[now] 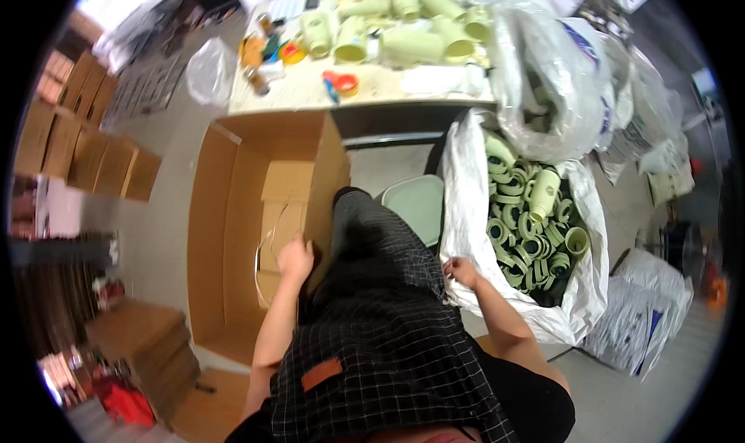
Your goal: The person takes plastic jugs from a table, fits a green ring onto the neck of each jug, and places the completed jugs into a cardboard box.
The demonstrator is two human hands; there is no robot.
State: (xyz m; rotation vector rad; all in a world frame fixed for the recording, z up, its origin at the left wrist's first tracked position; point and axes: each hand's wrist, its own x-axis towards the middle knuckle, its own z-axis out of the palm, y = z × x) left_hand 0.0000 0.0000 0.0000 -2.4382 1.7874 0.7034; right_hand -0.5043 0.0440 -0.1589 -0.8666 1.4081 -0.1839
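Two bare hands in the head view, well apart, to either side of a dark checked apron. The left hand at the inner right side of an open cardboard box, fingers bent, near a thin pale strap looping down inside the box. The right hand at the left rim of a white sack, fingers loosely curled. Too small and soft here to tell, for either, a firm grip from a light touch.

Inside the sack, a heap of pale green curved parts with dark portions, a handled green mug lying on top, and an open green cup near the right side. Between box and sack, a grey-green panel with rounded corners.

Ahead, a pale table bearing many green cups, with a red-orange ring near its front edge. By its right end, a bulging clear plastic bag. At far left, stacked brown cartons; at lower right, a silvery bag on the floor.
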